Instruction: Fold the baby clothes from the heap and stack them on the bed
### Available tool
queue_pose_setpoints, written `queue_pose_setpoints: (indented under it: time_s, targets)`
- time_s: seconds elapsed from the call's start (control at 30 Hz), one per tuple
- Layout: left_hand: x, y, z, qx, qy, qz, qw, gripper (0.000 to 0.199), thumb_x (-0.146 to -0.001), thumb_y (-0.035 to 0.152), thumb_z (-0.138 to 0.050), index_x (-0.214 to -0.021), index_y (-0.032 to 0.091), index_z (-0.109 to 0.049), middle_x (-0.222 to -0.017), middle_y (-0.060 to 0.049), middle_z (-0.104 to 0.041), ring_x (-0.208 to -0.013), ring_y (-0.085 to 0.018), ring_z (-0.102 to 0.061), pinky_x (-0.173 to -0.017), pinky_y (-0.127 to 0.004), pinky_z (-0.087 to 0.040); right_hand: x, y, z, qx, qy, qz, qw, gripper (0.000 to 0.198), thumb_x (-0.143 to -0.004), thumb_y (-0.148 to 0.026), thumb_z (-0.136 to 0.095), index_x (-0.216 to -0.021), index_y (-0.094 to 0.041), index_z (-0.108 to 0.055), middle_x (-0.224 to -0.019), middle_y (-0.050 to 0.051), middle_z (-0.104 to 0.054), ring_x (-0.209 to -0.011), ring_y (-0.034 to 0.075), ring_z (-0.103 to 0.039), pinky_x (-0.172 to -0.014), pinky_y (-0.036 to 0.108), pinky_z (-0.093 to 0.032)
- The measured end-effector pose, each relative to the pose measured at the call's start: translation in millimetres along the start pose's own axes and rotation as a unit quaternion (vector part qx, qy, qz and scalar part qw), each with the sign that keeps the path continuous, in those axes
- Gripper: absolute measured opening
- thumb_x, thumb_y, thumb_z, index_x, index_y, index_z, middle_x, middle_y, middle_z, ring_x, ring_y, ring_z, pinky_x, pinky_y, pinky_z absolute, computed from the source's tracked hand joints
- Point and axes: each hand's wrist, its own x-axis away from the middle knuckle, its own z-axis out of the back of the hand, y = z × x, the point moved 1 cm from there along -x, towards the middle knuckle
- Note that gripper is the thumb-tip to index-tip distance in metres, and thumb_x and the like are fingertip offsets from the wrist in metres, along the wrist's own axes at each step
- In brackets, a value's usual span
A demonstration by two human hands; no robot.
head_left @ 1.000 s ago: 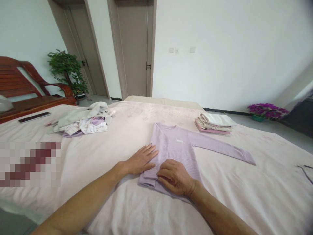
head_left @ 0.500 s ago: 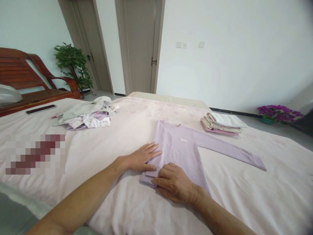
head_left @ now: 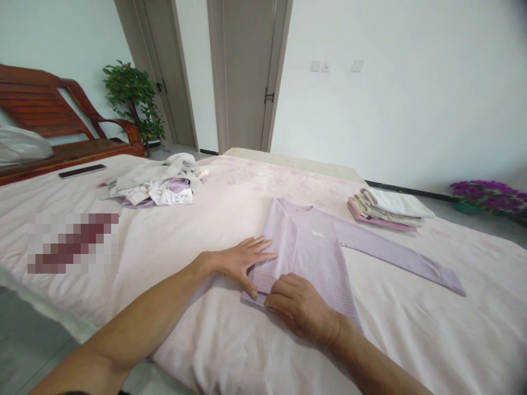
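A light purple, finely striped long-sleeved shirt lies flat on the bed, a small white mark on its chest. Its left side and sleeve are folded inward, while the other sleeve stretches out to the right. My left hand rests on the folded left edge with its fingers spread. Close by, my right hand is curled at the lower hem, fingers closed on the shirt's fabric; its fingertips are partly hidden.
The bed has a pale pink cover. Folded clothes are stacked at the back right; a loose clothes heap lies at the left. Beyond it are a dark phone-like object and a wooden bench. A blurred dark-red patch is nearer.
The view has shifted a little, moving the scene rightward. My left thumb has spread away from the fingers toward the hem. My right hand stays at the lower hem.
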Motion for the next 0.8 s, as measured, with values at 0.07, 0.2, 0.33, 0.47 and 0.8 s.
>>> queue_pose_setpoints:
  time_s: [0.07,0.2,0.33,0.47,0.8]
  targets:
    - [2,0,0,0.002,-0.012,-0.002,1.000,0.112,-0.060,0.069,-0.074,-0.152,0.028,-0.026,-0.161,-0.006,-0.005,-0.147,-0.036,-0.001,-0.118,-0.051,-0.004,0,0,3,-0.018,-0.005,0.008,1.000,0.019,-0.094,-0.020,-0.043,-0.091,-0.019,-0.062,-0.081,0.004,-0.060,-0.075,0.017,-0.049,-0.069,0.032,-0.033]
    - [3,2,1,0.013,-0.016,0.007,1.000,0.118,-0.052,0.068,-0.079,-0.151,0.029,-0.028,-0.161,-0.007,-0.008,-0.146,-0.038,-0.004,-0.117,-0.052,-0.004,0,0,8,-0.072,0.005,0.014,0.997,0.016,-0.089,-0.020,-0.048,-0.093,-0.020,-0.064,-0.078,0.003,-0.062,-0.074,0.017,-0.053,-0.070,0.033,-0.037]
    - [3,3,1,0.016,-0.024,0.016,0.999,0.116,-0.055,0.065,-0.080,-0.151,0.030,-0.027,-0.161,-0.006,-0.005,-0.147,-0.037,-0.002,-0.118,-0.052,-0.002,6,5,12,-0.158,0.099,-0.071,0.980,0.018,-0.092,-0.021,-0.045,-0.094,-0.020,-0.063,-0.079,0.005,-0.064,-0.075,0.016,-0.058,-0.070,0.030,-0.043]
    - [2,0,0,0.017,-0.023,0.021,0.999,0.115,-0.055,0.067,-0.079,-0.151,0.031,-0.027,-0.162,-0.006,-0.004,-0.147,-0.037,-0.001,-0.117,-0.052,-0.002,14,12,13,-0.156,0.128,-0.150,0.968,0.015,-0.088,-0.018,-0.049,-0.089,-0.019,-0.064,-0.077,0.003,-0.062,-0.072,0.015,-0.058,-0.068,0.028,-0.044]
    - [3,11,3,-0.057,0.013,-0.038,0.998,0.095,-0.059,0.069,-0.075,-0.140,0.027,-0.048,-0.154,-0.013,-0.030,-0.143,-0.038,-0.016,-0.115,-0.049,-0.016,18,18,22,-0.084,-0.027,-0.142,0.986,0.026,-0.072,-0.016,-0.065,-0.098,-0.021,-0.062,-0.087,0.001,-0.063,-0.082,0.018,-0.055,-0.075,0.031,-0.040]
